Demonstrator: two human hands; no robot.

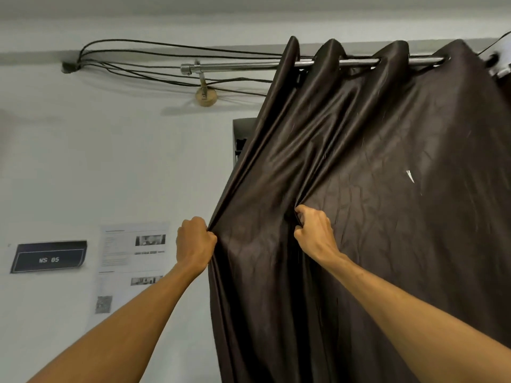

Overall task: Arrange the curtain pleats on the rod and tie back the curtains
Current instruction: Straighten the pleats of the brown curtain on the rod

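Soft, even indoor light is falling across the pale wall [110, 161], giving it a cool grey-green cast. The cables [166, 51] and rod bracket [205, 95] are casting faint shadows downward and to the left. A dull sheen is running along the upper folds of the dark curtain [387, 161], while its lower part is sinking towards black. The wide lens is bowing the rod [235, 67]. The top right corner is smearing, and the printed sheets [132, 261] are showing soft.

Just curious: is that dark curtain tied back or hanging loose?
Hanging loose. The curtain drops free from the rod, no tie visible; left hand grips its edge, right hand pinches a fold.
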